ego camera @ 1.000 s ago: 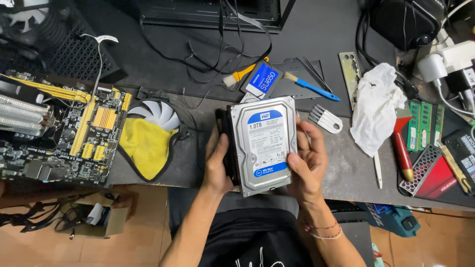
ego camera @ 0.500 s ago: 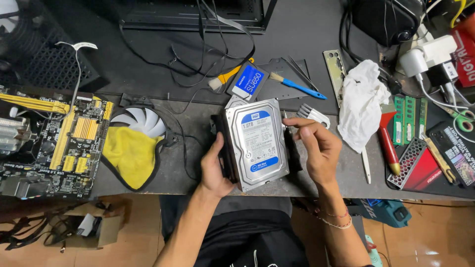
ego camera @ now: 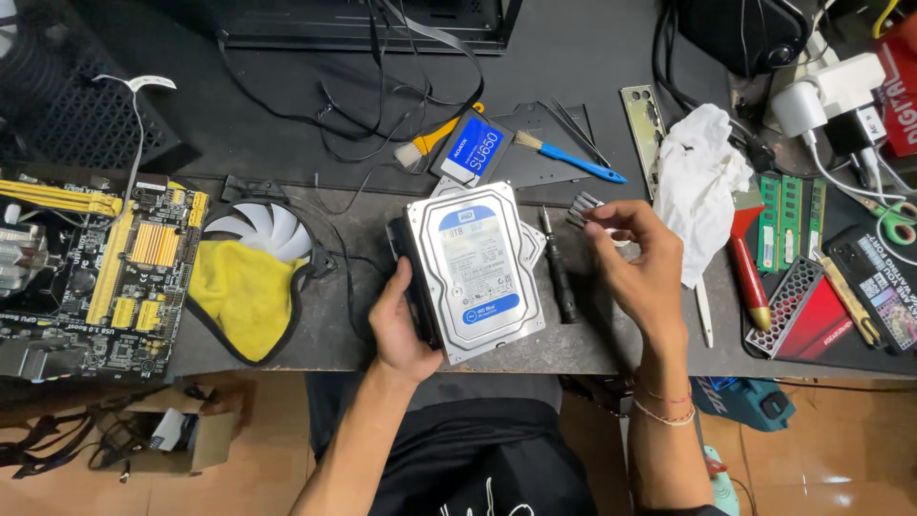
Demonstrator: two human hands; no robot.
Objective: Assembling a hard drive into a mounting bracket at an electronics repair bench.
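The right hand (ego camera: 642,272) has let go of the hard drive (ego camera: 475,270) and lifted off to its right, where its fingertips (ego camera: 600,227) now pinch at a small pale plastic piece (ego camera: 585,204) lying on the desk (ego camera: 315,334). A second ago both hands cradled the drive; half a second ago the right was already peeling away toward that piece. Now only the left hand (ego camera: 399,325) carries it, grip clamped on the drive's left edge together with a dark part behind it, label side up, tilted slightly above the desk edge. So the drive is steadied one-handed while the free hand fetches something small. Just right of the drive lies a black screwdriver (ego camera: 558,268), between it and the right hand. The view has also shifted a little, showing more of the yellow cloth (ego camera: 239,296) left of the grip.
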